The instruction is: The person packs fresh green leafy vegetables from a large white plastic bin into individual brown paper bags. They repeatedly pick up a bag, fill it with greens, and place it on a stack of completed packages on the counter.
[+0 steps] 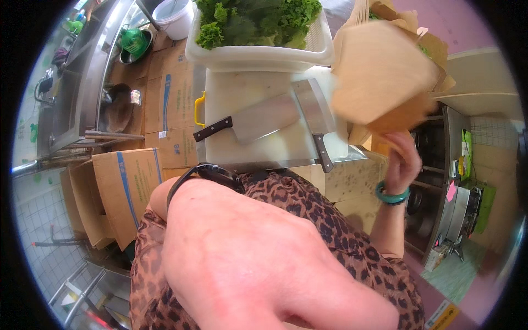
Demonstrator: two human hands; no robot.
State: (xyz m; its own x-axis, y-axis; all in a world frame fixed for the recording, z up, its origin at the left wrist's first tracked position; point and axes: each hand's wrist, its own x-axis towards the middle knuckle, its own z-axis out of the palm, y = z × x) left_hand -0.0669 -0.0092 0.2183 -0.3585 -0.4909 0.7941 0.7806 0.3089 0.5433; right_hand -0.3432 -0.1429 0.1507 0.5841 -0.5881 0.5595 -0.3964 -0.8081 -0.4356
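Note:
My left hand, with a black watch at the wrist, fills the lower foreground close to the camera; its fingertips are hidden. On the right, my right hand, wearing a green bangle, grips the lower edge of a blurred piece of brown paper or thin cardboard. Two cleavers lie on the white cutting board: one cleaver points its dark handle left, the other cleaver has its handle towards me. Beyond the board, a white plastic basket holds curly leafy greens.
A white bucket stands at the back left. Flattened cardboard and an open carton lie on the left, beside steel shelving. More brown paper with some greens is at the back right. A dark shelf unit stands on the right.

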